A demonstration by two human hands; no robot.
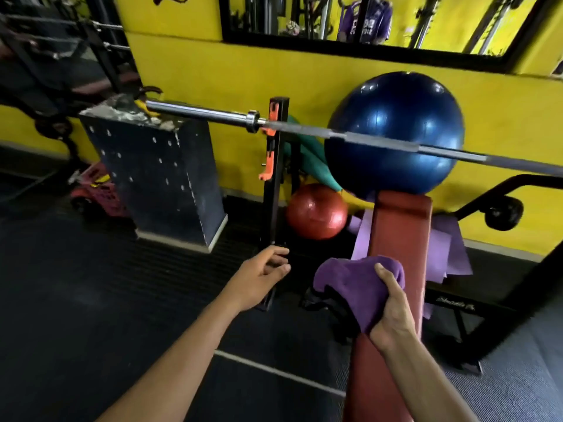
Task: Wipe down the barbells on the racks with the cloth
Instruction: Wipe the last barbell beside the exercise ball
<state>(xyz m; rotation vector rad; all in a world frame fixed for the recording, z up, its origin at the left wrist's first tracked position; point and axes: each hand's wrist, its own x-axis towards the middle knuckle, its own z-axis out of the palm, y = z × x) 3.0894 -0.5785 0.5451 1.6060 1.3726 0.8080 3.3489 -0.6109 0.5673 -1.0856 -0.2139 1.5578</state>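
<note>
My right hand [391,312] grips the bunched purple cloth [356,287] over the near red padded bench [402,226]. My left hand [259,280] hangs empty, fingers loosely apart. Farther off, the long steel barbell [304,127] rests across the black rack upright [275,178].

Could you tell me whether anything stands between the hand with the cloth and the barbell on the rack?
Nothing visible does. The right hand grips the purple cloth low over the red bench, and the barbell lies across the rack upright above it, with open air between. The blue ball sits behind the bar, not in front.
</note>
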